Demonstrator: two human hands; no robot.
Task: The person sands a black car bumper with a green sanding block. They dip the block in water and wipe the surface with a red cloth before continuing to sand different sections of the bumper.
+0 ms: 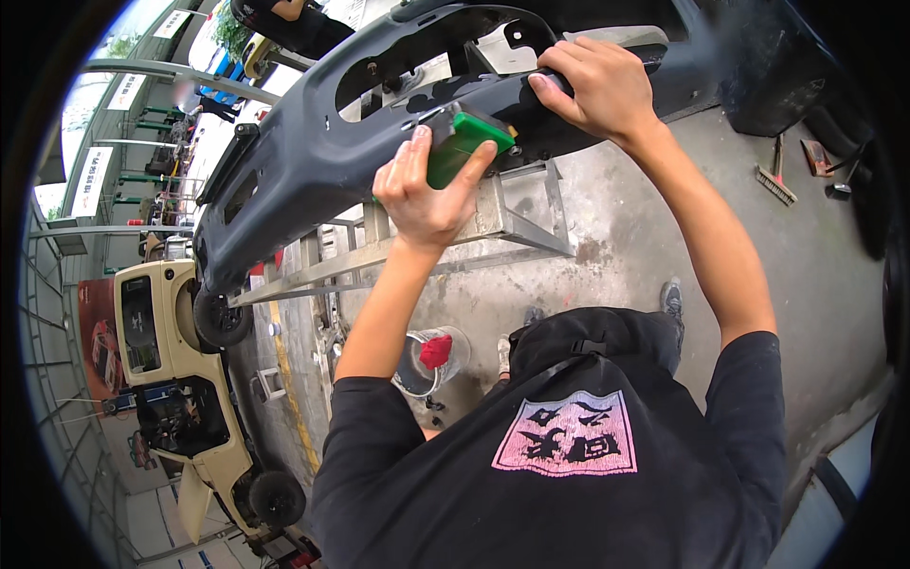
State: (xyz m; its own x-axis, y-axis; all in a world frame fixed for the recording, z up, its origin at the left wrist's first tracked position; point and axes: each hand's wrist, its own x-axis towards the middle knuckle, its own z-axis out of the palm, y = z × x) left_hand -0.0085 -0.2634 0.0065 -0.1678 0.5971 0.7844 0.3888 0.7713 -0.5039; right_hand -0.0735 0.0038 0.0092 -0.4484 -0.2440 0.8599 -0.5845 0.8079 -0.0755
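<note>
A large dark grey car bumper (294,161) with wide cut-outs lies across a metal stand (521,232) in front of me. My left hand (422,194) is closed on a green sanding block (460,150), thumb on the near side and fingers on the other. Grey material shows along the block's edge, and the block is against the bumper's near face. To the right, my right hand (607,90) is closed over the bumper's edge, with the fingers curled round it. Parts of those fingertips are hidden.
A bucket (455,356) with a red cloth (436,351) on it stands below the stand. A brush (775,185) lies on the right floor, near a dark bin (773,85). A beige off-road vehicle (180,351) stands left. Another person (299,24) is at the top.
</note>
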